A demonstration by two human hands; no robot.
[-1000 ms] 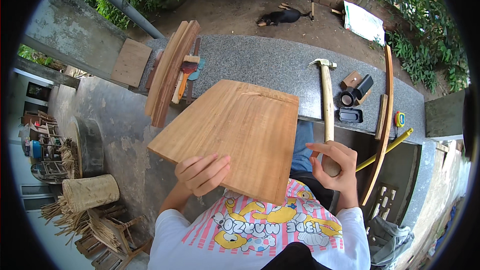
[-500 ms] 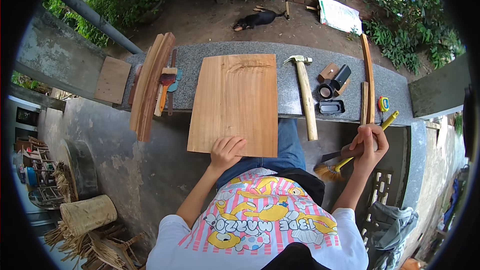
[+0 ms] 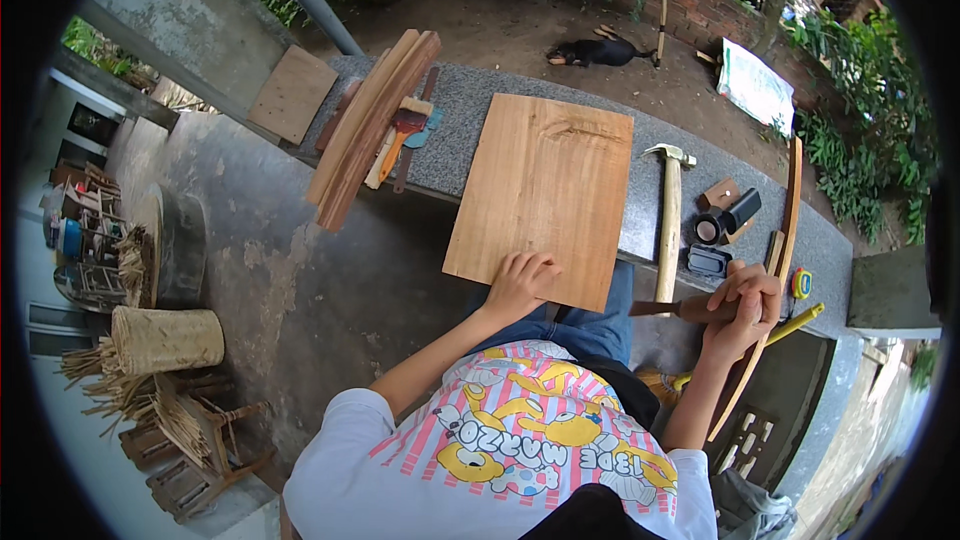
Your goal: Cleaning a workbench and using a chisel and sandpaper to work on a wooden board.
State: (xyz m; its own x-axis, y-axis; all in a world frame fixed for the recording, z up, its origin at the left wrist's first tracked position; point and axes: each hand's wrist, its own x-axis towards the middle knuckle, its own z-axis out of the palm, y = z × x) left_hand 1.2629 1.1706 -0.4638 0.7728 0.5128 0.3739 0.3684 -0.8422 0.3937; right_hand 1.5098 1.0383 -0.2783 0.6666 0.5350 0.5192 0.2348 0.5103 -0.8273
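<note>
A square, light-brown wooden board (image 3: pixel 545 195) lies partly on the stone counter, its near edge overhanging toward my lap. My left hand (image 3: pixel 520 285) holds the board at that near edge, fingers curled on its top face; the thumb is hard to make out. Off the board's right corner, my right hand (image 3: pixel 742 312) is closed round the wooden handle of a chisel (image 3: pixel 703 310). Its dark flat blade points left, toward the board and my leg. A claw hammer (image 3: pixel 670 225) with a pale wooden handle lies between the board and small black items.
On the grey counter (image 3: pixel 465 105), wood strips (image 3: pixel 375 125) and a paintbrush (image 3: pixel 405 130) lie left. Right are a black case (image 3: pixel 709 260), a long wooden strip (image 3: pixel 792 200) and a tape measure (image 3: pixel 801 283). A yellow-handled broom (image 3: pixel 795 323) stands below; a dog (image 3: pixel 600 52) lies beyond.
The view has turned, so the counter slants and everything sits farther right. My right hand has tilted the chisel, its blade now nearly level. The left hand stays on the board's near edge.
</note>
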